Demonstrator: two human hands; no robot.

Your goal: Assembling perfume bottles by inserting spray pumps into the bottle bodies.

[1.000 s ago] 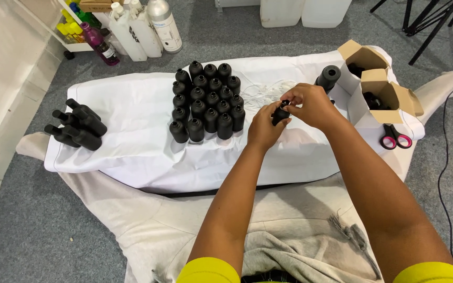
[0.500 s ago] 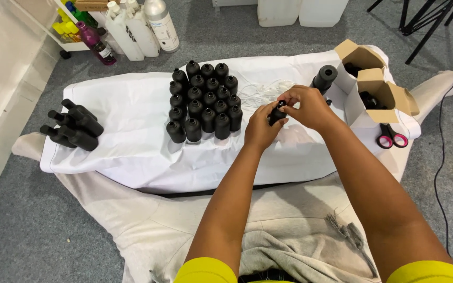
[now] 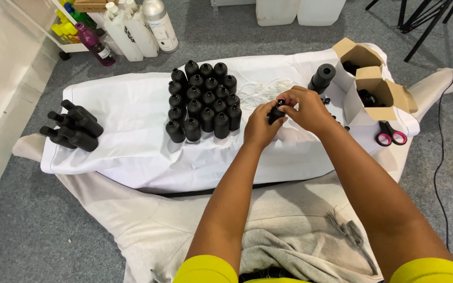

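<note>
Holding a small black bottle (image 3: pixel 276 111) between them, both hands meet over the white sheet (image 3: pixel 132 136) that covers the low counter, a little right of its middle. In the head view, the only one, the left hand (image 3: pixel 259 126) is curled shut around the bottle's body from about 7 o'clock, while the right hand (image 3: pixel 305 109) closes over its top from 2 o'clock, fingertips pinched at the neck. This looks like the capping or twisting step on a single bottle; the top itself is hidden under the fingers, so whether a cap is on cannot be told. The bottle's long axis seems tilted, neck toward 12 or 1 o'clock, base toward the left palm. A block of upright black bottles (image 3: pixel 203 100) stands at 9 o'clock of the hands, near but apart. If the twist is finishing, the next move would call for a steady left grip and a clean turn by the right. Lying bottles (image 3: pixel 73 126) rest at the far left edge; open cardboard boxes (image 3: pixel 374 86) and scissors (image 3: pixel 390 136) sit at 3 o'clock.
</note>
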